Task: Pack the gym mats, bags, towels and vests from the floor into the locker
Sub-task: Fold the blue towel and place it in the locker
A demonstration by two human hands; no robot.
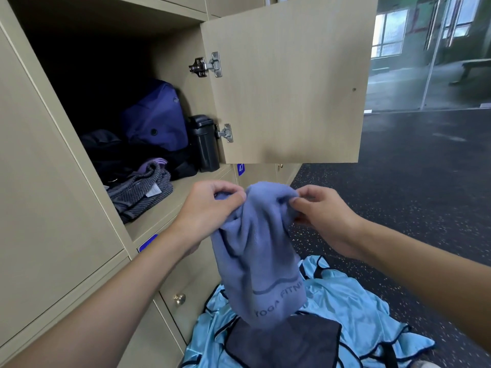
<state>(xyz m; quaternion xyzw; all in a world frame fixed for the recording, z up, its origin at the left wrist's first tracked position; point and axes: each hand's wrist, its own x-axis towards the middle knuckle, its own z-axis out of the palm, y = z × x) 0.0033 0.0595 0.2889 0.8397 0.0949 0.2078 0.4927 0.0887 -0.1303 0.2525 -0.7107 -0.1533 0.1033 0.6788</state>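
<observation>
Head view: blue towel point(255, 251) hangs below left grip point(210, 208) and right grip point(324, 216) (both pinching top edge).

A bank of pale wood-grain lockers point(53, 181) fills the left side. One door point(287, 81) stands swung open on two metal hinges point(210, 65). Lower doors carry a brass knob point(179, 298) and a blue number tag point(240, 169). The floor point(411, 181) is dark speckled rubber. At right, a glass partition point(398, 83) shows a dim room beyond, daylit through gridded windows point(389, 33).
</observation>
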